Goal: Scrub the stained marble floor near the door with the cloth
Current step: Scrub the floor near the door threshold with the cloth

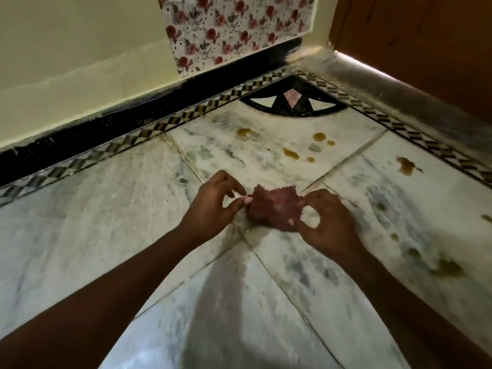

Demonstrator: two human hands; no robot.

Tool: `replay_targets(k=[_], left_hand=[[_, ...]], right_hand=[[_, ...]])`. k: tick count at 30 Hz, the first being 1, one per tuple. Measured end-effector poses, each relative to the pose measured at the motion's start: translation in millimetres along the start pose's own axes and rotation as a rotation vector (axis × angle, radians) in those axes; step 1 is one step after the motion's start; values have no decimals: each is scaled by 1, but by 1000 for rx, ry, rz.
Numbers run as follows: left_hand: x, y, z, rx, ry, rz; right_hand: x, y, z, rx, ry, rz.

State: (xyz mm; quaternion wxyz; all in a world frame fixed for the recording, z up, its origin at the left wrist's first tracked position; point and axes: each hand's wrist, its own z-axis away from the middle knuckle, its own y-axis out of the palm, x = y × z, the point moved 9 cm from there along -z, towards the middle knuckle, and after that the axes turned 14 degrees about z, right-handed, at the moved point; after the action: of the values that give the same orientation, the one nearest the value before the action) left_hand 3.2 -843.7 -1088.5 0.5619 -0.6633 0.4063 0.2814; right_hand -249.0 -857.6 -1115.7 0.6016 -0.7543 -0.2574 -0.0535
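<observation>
A small crumpled maroon cloth [274,207] hangs between both hands just above the white marble floor [106,209]. My left hand [213,206] pinches its left edge with thumb and forefinger. The cloth's right edge is pinched by my right hand [324,222]. Several brown stains lie on the marble beyond the cloth: one [245,133] at centre, one [319,137] further right, one [291,153] nearer, and a larger one [406,166] at the right. More dull brown spots [448,267] sit on the floor right of my right forearm.
A wooden door [426,35] stands at the back right above a grey threshold [386,86]. A cream wall with black skirting [106,123] runs along the left, with floral paper [234,27] on it. A chequered inlay border [186,115] and a black corner motif [292,102] edge the floor.
</observation>
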Motion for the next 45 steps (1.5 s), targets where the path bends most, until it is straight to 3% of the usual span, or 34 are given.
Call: replay_targets(k=[4, 9, 12, 16, 20, 22, 24, 28, 30, 32, 35, 37, 39, 41, 43, 45], left_hand=[[85, -20, -23, -62, -78, -275], [158, -43, -46, -128, -299, -495], [179, -52, -49, -233, -347, -477], [182, -47, -46, -178, -361, -486], [185, -48, -49, -160, -386, -491], [186, -49, -49, -162, -406, -483], [185, -48, -48, -153, -424, -482], [186, -50, -48, -194, -407, -484], [189, -50, -50, -205, -405, -504], [189, -50, -50, -215, -406, -523], [185, -51, -51, -216, -379, -555], [184, -53, -52, -222, -378, -574], [182, -51, -52, -214, -380, -577], [184, -51, -52, -202, -388, -577], [186, -51, -52, -208, -385, -587], [185, -50, -53, -215, -366, -609]], right_hand=[[11, 74, -24, 77, -102, 78], [46, 137, -46, 142, -163, 438], [38, 153, -87, 130, -68, 487], [47, 179, -171, 113, 98, 452], [119, 196, -163, 188, -282, 457], [118, 188, -131, 294, -418, 461], [79, 175, -134, 269, -325, 476], [-6, 176, -238, 99, 384, 594], [3, 208, -297, 281, 519, 434], [44, 238, -328, 371, 290, 437], [101, 237, -281, 380, -237, 484], [92, 217, -238, 370, -352, 477], [51, 205, -247, 343, -168, 539], [25, 208, -294, 274, 195, 532], [33, 234, -351, 315, 464, 445], [73, 271, -403, 409, 412, 394]])
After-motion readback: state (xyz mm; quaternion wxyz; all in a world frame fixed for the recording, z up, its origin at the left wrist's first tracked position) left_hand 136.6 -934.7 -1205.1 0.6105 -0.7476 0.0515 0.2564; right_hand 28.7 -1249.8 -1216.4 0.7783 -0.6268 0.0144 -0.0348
